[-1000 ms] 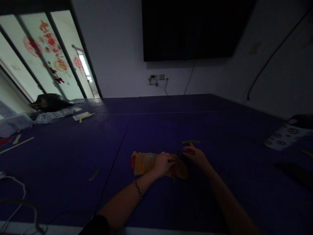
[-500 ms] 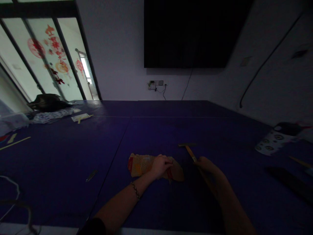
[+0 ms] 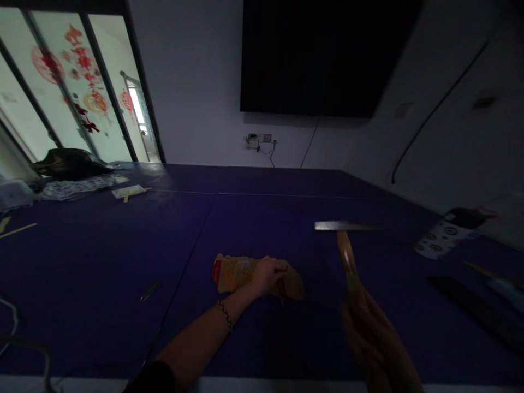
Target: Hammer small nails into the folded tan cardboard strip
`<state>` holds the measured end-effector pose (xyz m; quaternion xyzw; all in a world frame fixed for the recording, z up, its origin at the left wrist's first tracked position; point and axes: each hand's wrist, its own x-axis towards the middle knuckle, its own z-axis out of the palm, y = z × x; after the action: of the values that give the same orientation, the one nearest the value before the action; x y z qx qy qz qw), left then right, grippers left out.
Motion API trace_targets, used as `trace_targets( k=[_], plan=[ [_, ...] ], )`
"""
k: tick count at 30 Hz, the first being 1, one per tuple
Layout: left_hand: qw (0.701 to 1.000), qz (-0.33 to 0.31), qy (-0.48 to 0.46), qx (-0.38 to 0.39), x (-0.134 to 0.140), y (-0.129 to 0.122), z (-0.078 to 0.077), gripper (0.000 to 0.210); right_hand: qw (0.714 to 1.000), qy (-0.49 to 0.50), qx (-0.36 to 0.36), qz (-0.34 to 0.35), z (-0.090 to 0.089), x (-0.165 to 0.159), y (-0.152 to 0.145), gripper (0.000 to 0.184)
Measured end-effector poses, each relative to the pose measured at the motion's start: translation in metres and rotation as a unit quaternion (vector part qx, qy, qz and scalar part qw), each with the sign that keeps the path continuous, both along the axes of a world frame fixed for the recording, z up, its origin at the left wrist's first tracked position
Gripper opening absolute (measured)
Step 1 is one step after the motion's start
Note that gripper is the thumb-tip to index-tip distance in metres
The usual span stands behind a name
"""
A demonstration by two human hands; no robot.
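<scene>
My left hand (image 3: 268, 277) lies on a tan packet (image 3: 233, 273) with a red end, its fingers bent over the packet's right part. The packet lies flat on the dark blue tabletop (image 3: 254, 338); my hand covers part of it. To the right, my right hand (image 3: 364, 322) is closed round the wooden handle of a hammer (image 3: 347, 254). Its narrow metal head points up and away from me, raised over the table and apart from the packet. My right fingers are slightly blurred.
A small metal tool (image 3: 149, 291) lies left of the packet. At the right are a patterned cylindrical container (image 3: 440, 237) on its side and a long black object (image 3: 470, 305). A white cable (image 3: 14, 322) runs at the left edge. Farther back lie a black bag (image 3: 71, 164) and a white packet (image 3: 129, 191).
My right hand has lifted the hammer up and toward me, away from the packet, and its head now looks larger. My left hand stays on the packet. The view has shifted slightly.
</scene>
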<state>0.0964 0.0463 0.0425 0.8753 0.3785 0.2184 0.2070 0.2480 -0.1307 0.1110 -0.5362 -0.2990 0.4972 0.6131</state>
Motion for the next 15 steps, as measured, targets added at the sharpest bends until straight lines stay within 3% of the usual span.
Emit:
trace_targets(
  k=[3, 6, 15],
  plan=[
    [1.0, 0.002, 0.0, 0.002, 0.0, -0.002, 0.002, 0.017, 0.996, 0.043, -0.06, -0.056, -0.012, -0.035, -0.024, 0.077],
    [1.0, 0.002, 0.007, 0.006, 0.0, -0.003, 0.003, 0.018, 0.997, 0.039, -0.071, -0.021, -0.013, -0.058, -0.025, 0.076],
    [1.0, 0.007, 0.014, 0.019, 0.002, 0.0, -0.002, 0.015, 0.99, -0.081, -0.109, 0.031, -0.023, -0.063, -0.007, 0.075]
  ],
)
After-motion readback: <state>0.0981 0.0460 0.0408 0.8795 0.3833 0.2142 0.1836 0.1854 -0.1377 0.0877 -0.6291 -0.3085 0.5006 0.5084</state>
